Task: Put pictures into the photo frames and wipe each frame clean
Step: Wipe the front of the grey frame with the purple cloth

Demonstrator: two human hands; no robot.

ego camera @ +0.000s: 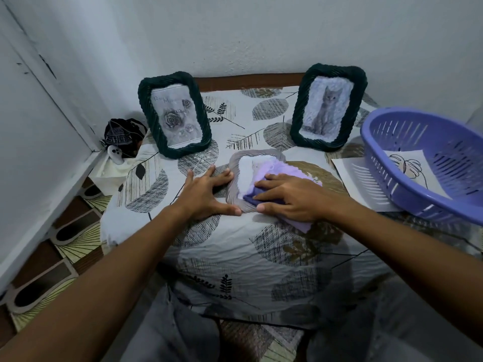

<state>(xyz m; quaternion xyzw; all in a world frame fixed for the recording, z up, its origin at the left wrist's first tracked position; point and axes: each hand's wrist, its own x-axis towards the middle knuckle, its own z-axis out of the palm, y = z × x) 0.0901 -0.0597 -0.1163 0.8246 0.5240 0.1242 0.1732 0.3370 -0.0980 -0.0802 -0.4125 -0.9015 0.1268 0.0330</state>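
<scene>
Wiping the grey ridged photo frame [236, 202], which lay flat in the middle of the leaf-patterned tablecloth [261, 257], probably called for even strokes across the glass and into the rim's grooves, with the frame held firmly. The right hand [290, 198] pressed flat, fingers nearly straight, on the folded purple cloth [274, 171] over the frame. The left hand [209, 192], fingers spread, braced the frame's left edge, grasping nothing.
</scene>
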